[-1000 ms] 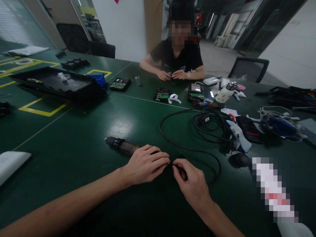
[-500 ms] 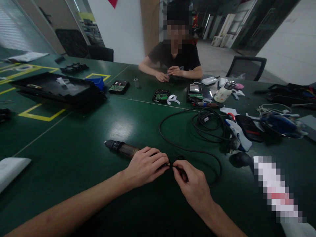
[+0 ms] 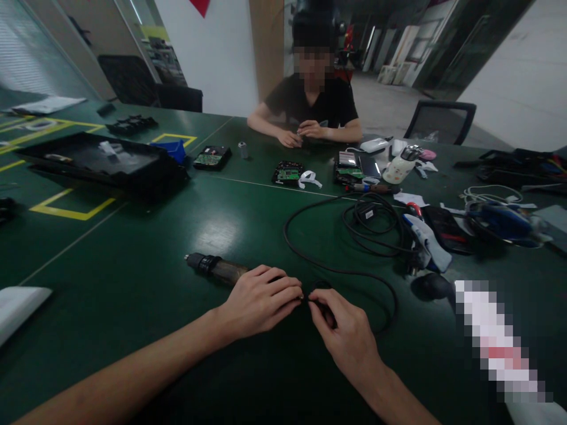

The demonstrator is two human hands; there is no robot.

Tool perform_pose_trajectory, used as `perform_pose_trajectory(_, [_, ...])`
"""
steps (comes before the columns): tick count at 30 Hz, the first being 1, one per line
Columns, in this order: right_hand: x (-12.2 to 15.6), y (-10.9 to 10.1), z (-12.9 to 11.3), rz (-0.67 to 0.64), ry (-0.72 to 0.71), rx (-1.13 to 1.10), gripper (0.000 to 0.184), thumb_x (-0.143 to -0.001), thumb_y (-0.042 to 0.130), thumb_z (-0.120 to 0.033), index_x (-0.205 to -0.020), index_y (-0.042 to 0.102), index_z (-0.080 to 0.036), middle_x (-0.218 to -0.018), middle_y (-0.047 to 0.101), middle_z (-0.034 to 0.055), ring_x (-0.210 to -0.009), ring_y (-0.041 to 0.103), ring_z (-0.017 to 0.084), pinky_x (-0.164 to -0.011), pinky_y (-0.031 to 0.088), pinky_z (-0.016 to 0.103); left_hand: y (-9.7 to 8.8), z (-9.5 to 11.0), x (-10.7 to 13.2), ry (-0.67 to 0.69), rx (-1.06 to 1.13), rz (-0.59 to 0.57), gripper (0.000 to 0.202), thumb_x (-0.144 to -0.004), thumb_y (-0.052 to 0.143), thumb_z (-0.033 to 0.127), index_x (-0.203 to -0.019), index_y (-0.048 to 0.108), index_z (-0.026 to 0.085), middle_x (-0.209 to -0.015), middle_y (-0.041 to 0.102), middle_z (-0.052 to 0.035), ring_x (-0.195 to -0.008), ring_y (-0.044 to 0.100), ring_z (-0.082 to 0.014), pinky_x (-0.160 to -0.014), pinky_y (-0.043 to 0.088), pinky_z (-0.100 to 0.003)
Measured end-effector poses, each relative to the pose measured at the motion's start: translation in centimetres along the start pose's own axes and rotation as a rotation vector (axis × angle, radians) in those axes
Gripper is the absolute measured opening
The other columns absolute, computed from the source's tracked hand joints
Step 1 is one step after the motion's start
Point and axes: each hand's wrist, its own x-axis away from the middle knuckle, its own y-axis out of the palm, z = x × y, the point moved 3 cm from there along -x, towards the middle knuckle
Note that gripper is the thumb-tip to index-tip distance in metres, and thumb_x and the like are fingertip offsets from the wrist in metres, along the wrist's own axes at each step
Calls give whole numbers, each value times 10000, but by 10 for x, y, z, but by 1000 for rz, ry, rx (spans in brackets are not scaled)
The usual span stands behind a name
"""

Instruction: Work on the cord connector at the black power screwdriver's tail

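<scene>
Under my left hand [image 3: 263, 301] lies an electric screwdriver [image 3: 224, 270], its chuck pointing to the left and its rear end covered by my curled fingers. A small brass-coloured connector tip shows at those fingertips. My right hand [image 3: 345, 327] is closed in a pinch on the end of a black cable [image 3: 349, 273], just to the right of that tip with a narrow gap between. The cable runs from behind my right hand, loops over the green table [image 3: 168, 295] and coils further back.
A person [image 3: 310, 112] sits opposite, hands together. Hard drives [image 3: 212, 157] with green boards, a small metal cylinder [image 3: 243, 150] and a pen cup [image 3: 398, 168] stand along the back. A black tray [image 3: 84, 180] lies left. Blue-white pliers-like tool [image 3: 427, 242] and a pouch [image 3: 449, 227] lie right.
Both hands stay nearly in place, the right fingertips close to the screwdriver's rear end. The view has shifted very slightly.
</scene>
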Motion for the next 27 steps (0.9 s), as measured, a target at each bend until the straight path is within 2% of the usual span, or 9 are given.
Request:
perform_pose_trajectory(3, [0, 0, 0, -3, -12, 0, 127, -1042, 546, -209, -1140, 621, -242, -955, 696, 18, -803, 689, 169, -644, 508, 267, -1, 0, -1, -23, -9, 1, 188, -1019, 586, 368, -1129, 663, 237, -1181, 734, 8, -1057, 665, -177, -871, 476, -340])
perform_pose_trajectory(8, [-1, -1, -1, -3, -16, 0, 132, -1044, 535, -211, -1140, 622, -237, -958, 698, 30, -798, 688, 176, -648, 521, 273, -2, 1, -1, 16, 12, 7, 242, -1008, 577, 327, -1231, 651, 268, -1238, 721, 10, -1081, 657, -179, -887, 482, -345])
perform_pose_trajectory(13, [-1, 0, -1, -9, -8, -11, 138, -1045, 539, -201, -1146, 620, -246, -968, 696, 23, -804, 687, 172, -650, 512, 274, -1, 1, -1, -27, -3, 1, 157, -1024, 582, 343, -1100, 663, 232, -1165, 741, 2, -1050, 666, -179, -889, 471, -343])
perform_pose_trajectory(19, [0, 1, 1, -1, -6, -3, 121, -1043, 546, -202, -1129, 617, -249, -967, 694, 21, -838, 692, 183, -656, 504, 279, -1, 1, -1, -13, 38, -14, 270, -1003, 575, 325, -1260, 632, 266, -1250, 719, 4, -1083, 656, -193, -894, 467, -361])
perform_pose_trajectory(24, [0, 1, 1, 2, -8, 3, 124, -1045, 545, -200, -1133, 616, -249, -956, 695, 21, -827, 693, 179, -659, 503, 282, 0, 1, -1, -18, 21, -2, 198, -1006, 587, 337, -1165, 662, 244, -1202, 733, 2, -1076, 663, -186, -897, 475, -352])
perform_pose_trajectory(27, [-1, 0, 0, -2, -11, 14, 125, -1046, 538, -203, -1129, 621, -246, -965, 699, 28, -832, 698, 182, -650, 508, 282, -1, 1, -2, -32, 36, -6, 227, -984, 603, 340, -1181, 668, 247, -1207, 730, -6, -1074, 663, -191, -899, 487, -353])
